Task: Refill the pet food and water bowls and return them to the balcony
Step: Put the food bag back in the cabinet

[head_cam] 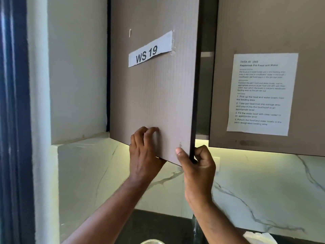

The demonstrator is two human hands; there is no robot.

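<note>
Two hands on cabinet door (154,88): left hand (143,152) pressing curled fingers against its face, right hand (197,164) pinching its lower corner edge.

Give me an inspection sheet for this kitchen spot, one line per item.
Surface: dark counter at the bottom edge, mostly out of view.
Job's things: cabinet door labelled WS 19, ajar; no bowls or pet food seen.
Clutter: pale round rim at the bottom edge, cannot tell what it is.
Grippers: left hand on the door's lower face, fingers bent; right hand grips the door's lower corner edge.
Cables: nothing seen.
Surroundings: task sheet taped on the neighbouring door; marble backsplash lit from under the cabinets; white wall on the left.
</note>
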